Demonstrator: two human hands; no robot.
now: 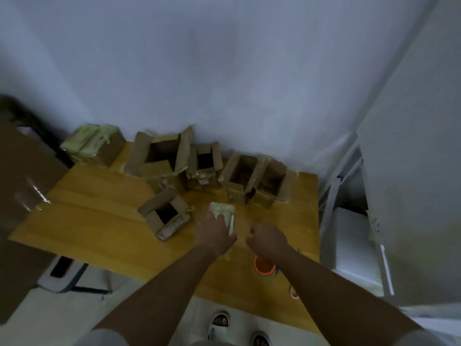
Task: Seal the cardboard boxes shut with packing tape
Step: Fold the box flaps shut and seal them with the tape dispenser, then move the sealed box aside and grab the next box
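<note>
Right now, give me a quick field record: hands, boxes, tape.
left hand: rests on small taped box, grip unclear
right hand: fingers curled, nothing visible in its grip
open boxes: five, including nearest open box left of the hands
sealed box: far left corner of wooden table
tape roll: orange core, under right forearm

No legible text; white labels on open cardboard box (166, 216) too blurred to read.
</note>
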